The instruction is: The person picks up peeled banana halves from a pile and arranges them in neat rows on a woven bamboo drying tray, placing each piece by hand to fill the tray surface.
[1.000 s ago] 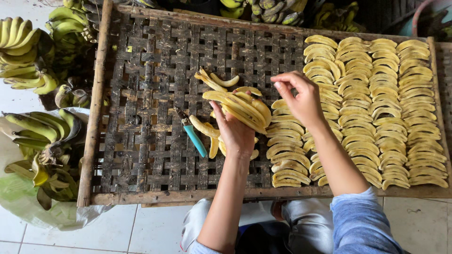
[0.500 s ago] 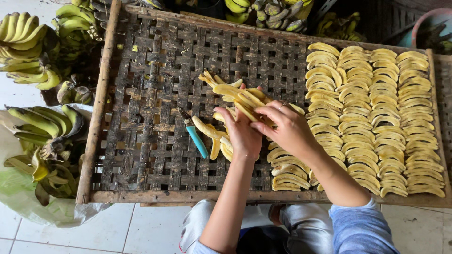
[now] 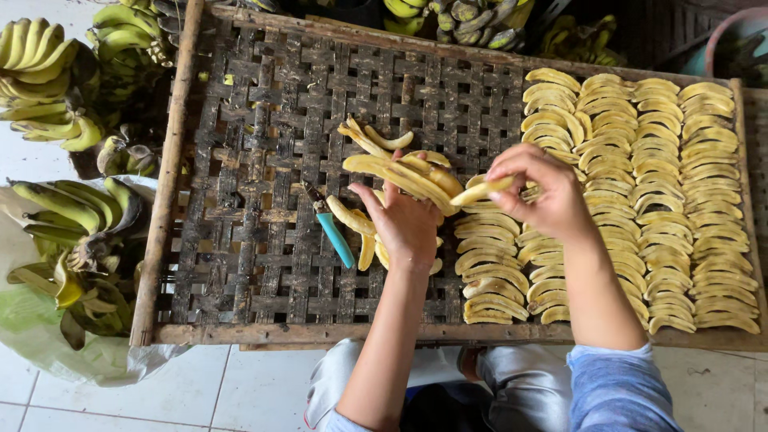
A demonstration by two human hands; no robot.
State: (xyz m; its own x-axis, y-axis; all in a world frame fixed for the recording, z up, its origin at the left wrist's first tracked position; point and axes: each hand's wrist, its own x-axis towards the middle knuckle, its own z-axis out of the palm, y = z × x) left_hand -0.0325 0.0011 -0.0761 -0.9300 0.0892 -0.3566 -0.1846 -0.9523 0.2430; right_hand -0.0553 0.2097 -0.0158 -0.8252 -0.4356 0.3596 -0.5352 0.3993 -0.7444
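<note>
- Nearest the camera, the person's knees and a blue sleeve (image 3: pixel 616 392) fill the bottom edge; the rest of the body is cut off.
- The left hand (image 3: pixel 408 224) cups a fan of peeled slices (image 3: pixel 404 176), fingers curled under them; how many it holds is hard to count because they overlap.
- The right hand (image 3: pixel 540 196) pinches one slice (image 3: pixel 480 190) between thumb and fingertips, held just above the near end of the laid rows, between the handful and the rows.
- A few loose slices (image 3: pixel 360 228) lie on the rack under and beside the left hand, partly hidden by it.
- A knife (image 3: pixel 330 228) with a teal handle lies untouched just left of that hand; its blade is dark and hard to make out against the weave.
- The woven rack (image 3: pixel 240 160): its right part is covered by neat rows of slices (image 3: pixel 640 176), roughly half by my judgement. The left part is bare, so a good deal of laying out seems left.
- Left of the rack, unpeeled bunches (image 3: pixel 64 208) lie on a pale sack, suggesting more fruit is waiting.
- Farther off, past the rack's far rim, more green bunches (image 3: pixel 472 16) are cut off by the frame; a pink-rimmed tub (image 3: pixel 720 40) at the top right is barely visible.
</note>
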